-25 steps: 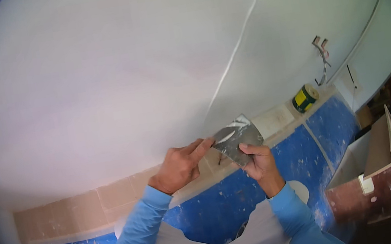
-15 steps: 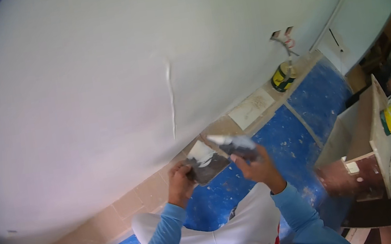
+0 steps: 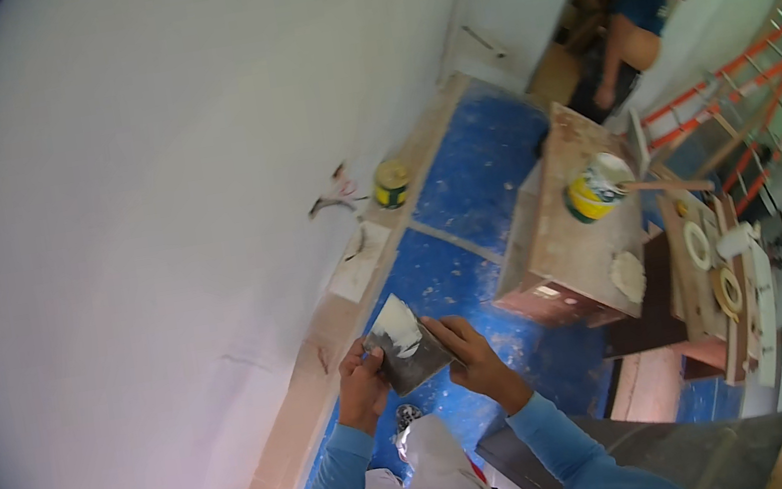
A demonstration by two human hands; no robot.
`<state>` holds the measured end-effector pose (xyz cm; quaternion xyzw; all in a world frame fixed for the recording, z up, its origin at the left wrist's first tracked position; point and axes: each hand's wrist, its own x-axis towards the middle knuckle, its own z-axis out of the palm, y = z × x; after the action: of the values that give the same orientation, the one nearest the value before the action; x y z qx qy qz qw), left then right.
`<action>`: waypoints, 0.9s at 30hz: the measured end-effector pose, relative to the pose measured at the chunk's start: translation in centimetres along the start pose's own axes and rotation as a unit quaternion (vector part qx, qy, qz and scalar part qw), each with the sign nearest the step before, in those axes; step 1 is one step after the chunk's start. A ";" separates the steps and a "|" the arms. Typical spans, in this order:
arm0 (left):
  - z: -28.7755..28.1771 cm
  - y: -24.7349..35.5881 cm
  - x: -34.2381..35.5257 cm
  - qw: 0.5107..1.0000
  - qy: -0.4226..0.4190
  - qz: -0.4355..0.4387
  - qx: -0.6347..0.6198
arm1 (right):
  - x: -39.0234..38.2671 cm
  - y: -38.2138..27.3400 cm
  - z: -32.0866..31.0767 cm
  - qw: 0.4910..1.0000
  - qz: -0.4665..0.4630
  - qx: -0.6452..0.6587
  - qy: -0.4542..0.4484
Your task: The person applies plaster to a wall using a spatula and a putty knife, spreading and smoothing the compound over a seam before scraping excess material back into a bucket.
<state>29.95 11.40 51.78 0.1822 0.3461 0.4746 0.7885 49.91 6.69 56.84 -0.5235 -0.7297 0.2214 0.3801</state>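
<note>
At lower centre, the left grip (image 3: pixel 362 390) clasped a scraper (image 3: pixel 414 369), the right grip (image 3: pixel 473 354) unclear, seemingly mid-gathering putty (image 3: pixel 397 325), which next called for steadiness.

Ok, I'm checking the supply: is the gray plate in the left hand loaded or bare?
Partly loaded: white paste lies on the gray plate, whose nearer part shows gray.

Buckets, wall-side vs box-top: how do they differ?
Place: the wall-side bucket stands beside the wall; the box-top bucket stands on the wooden box.
Look: the box-top bucket is white-smeared up top; the wall-side bucket shows no such white.
Shared: both are yellow and green.
</note>
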 end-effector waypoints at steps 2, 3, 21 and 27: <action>4.5 0.4 0.8 0.998 -0.055 -0.022 0.027 | -0.4 1.3 -3.3 0.998 0.026 -0.043 0.029; 6.5 1.0 1.2 0.995 -0.079 -0.036 0.042 | -0.7 1.9 -4.8 0.996 0.040 -0.063 0.040; 25.7 -5.5 21.0 0.954 -0.234 -0.135 0.132 | -5.2 17.8 -23.9 0.511 0.261 0.713 0.403; 30.7 -8.5 28.0 0.929 -0.283 -0.159 0.178 | -0.1 19.3 -26.8 0.525 0.380 0.682 0.340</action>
<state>65.96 33.00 57.36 0.3891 0.2117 0.2024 0.8734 82.51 11.39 59.28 -0.3682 0.0962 0.5802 0.7201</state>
